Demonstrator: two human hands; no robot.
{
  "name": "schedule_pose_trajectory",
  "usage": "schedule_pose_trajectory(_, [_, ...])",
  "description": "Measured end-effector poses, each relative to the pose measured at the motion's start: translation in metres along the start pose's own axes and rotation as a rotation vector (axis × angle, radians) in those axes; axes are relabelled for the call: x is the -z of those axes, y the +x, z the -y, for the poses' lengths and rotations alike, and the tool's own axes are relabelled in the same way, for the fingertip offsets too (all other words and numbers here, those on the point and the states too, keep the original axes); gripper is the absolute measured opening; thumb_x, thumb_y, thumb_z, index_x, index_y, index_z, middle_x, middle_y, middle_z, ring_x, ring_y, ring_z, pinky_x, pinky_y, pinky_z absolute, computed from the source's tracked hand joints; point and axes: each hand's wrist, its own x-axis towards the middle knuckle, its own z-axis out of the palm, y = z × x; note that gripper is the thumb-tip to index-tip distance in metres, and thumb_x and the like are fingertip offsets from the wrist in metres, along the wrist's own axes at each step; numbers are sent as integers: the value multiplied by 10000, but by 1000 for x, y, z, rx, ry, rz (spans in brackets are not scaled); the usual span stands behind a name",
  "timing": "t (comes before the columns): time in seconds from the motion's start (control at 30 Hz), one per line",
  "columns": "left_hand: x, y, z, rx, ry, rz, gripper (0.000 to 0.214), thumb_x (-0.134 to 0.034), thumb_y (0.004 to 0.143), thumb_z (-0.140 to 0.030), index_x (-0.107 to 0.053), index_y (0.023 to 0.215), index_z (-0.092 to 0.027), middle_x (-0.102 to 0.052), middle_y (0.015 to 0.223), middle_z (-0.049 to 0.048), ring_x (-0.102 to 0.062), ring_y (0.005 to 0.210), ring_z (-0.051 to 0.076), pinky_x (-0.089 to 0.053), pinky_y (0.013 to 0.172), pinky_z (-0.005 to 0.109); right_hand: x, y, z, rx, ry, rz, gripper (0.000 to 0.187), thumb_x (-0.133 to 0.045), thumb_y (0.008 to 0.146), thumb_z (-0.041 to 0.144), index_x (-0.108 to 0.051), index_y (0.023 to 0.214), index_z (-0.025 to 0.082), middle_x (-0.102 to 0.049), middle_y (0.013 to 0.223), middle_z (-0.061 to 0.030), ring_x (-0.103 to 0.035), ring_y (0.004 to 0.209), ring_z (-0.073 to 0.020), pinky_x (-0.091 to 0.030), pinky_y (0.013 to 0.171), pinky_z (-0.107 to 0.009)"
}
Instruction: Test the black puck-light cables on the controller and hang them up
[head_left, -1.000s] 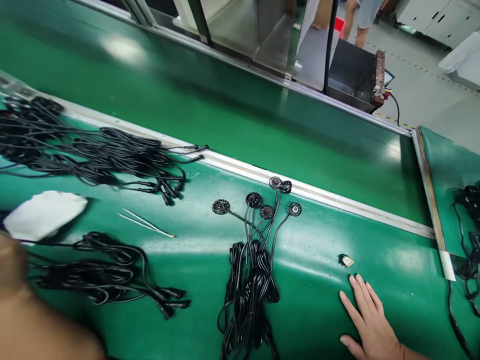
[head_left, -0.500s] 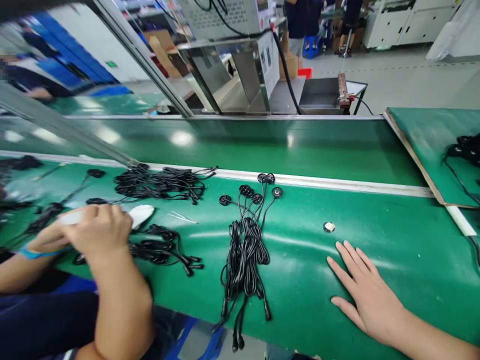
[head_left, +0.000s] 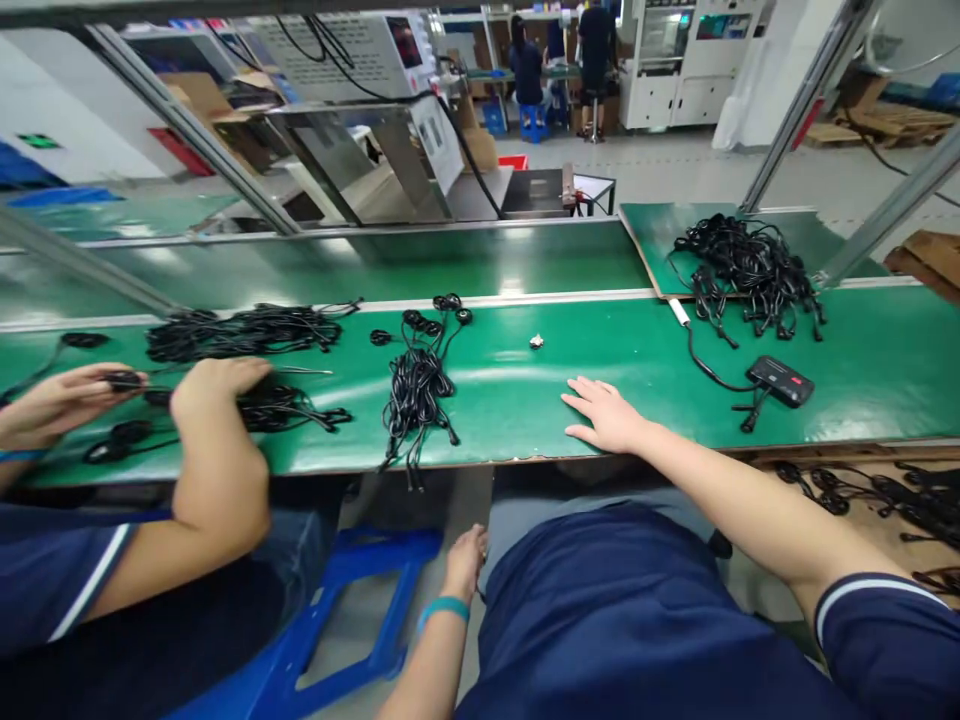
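My right hand [head_left: 606, 415] rests palm down on the green work surface [head_left: 510, 400], fingers spread, with nothing held. A small round black-and-white piece [head_left: 536, 341] lies a little beyond its fingertips. My left hand [head_left: 466, 558], with a teal band at the wrist, hangs below the table edge beside my leg. Its fingers look curled, and what they hold, if anything, is hidden. On the table to the left of my right hand lies a bundle of black cables [head_left: 420, 390] with round ends toward the back.
A co-worker's hands [head_left: 214, 385] handle black cables at the left. More cables [head_left: 255, 330] lie behind them. At the right are a cable heap [head_left: 750, 260] on a raised green board and a black box with a lead [head_left: 781, 381]. A blue stool [head_left: 375, 600] stands below.
My view has swung right and back, bringing my left hand, the black box and the cable heap into sight. My right hand stays flat on the table. The co-worker's white item is gone from view.
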Motion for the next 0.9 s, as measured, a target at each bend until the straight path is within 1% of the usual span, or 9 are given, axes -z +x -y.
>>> schedule_pose_trajectory(0.1, [-5, -7, 10, -14, -92, -15, 306, -643, 962, -440, -674, 1064, -153, -733, 1042, 101, -734, 932, 214, -599, 830, 366, 4, -20, -12, -29, -9, -25, 683, -495, 1016, 603, -501, 1516, 138, -334, 1664, -138, -269, 1559, -315, -213, 1278, -528])
schedule_pose_trajectory(0.17, [-3, -10, 3, -84, -137, -16, 333, -667, 903, -488, -674, 957, -159, -755, 977, 128, -762, 907, 227, -590, 811, 333, 3, -30, -16, -39, -17, -55, 672, -497, 1017, 594, -511, 1507, 135, -352, 1655, -140, -284, 1553, -315, -220, 1275, -531])
schedule_pose_trajectory(0.27, [-1, -21, -18, -230, -153, 17, 481, -728, 777, -591, -679, 974, -154, -766, 1023, 166, -764, 947, 261, -587, 824, 346, -2, -39, -16, -44, -22, -112, 646, -500, 1022, 573, -522, 1498, 136, -367, 1648, -136, -290, 1551, -310, -224, 1276, -527])
schedule_pose_trajectory(0.4, [-1, -48, -60, -405, -99, 123, 632, -770, 688, -657, -700, 1051, -144, -775, 1034, 160, -752, 869, 264, -577, 755, 351, -8, -43, -11, -56, -7, -183, 621, -505, 1021, 561, -561, 1459, 125, -421, 1612, -160, -332, 1529, -326, -250, 1261, -546])
schedule_pose_trajectory(0.53, [3, -76, -115, -571, 63, 301, 570, -728, 775, -640, -707, 1081, -160, -780, 1032, 140, -701, 720, 214, -534, 641, 331, -7, -44, -6, -61, 8, -221, 613, -528, 1007, 569, -593, 1424, 124, -446, 1591, -177, -354, 1514, -342, -269, 1244, -561])
schedule_pose_trajectory(0.63, [0, -85, -155, -708, 162, 274, 516, -701, 819, -624, -706, 1081, -178, -783, 1024, 122, -692, 743, 214, -534, 660, 334, -5, -46, -5, -55, 18, -226, 609, -577, 984, 572, -604, 1410, 137, -462, 1585, -159, -358, 1511, -326, -282, 1241, -525])
schedule_pose_trajectory(0.7, [-10, -80, -179, -771, 202, 254, 519, -699, 820, -627, -702, 1091, -185, -783, 1011, 114, -698, 770, 224, -539, 678, 339, -6, -46, -6, -63, 30, -229, 597, -602, 973, 570, -620, 1392, 145, -478, 1574, -150, -366, 1506, -316, -287, 1241, -502])
schedule_pose_trajectory(0.8, [-39, -60, -207, -831, 306, 246, 552, -650, 819, -661, -695, 1074, -174, -782, 984, 114, -701, 765, 229, -542, 669, 334, -7, -47, -9, -81, 65, -242, 560, -640, 957, 556, -658, 1342, 149, -517, 1545, -140, -386, 1495, -303, -299, 1236, -475])
schedule_pose_trajectory(0.9, [-72, -36, -224, -887, 458, 99, 513, -568, 831, -653, -694, 950, -170, -750, 812, 80, -656, 660, 210, -515, 624, 315, -9, -49, -12, -82, 118, -253, 533, -679, 938, 533, -681, 1312, 154, -552, 1516, -128, -406, 1483, -287, -316, 1229, -450])
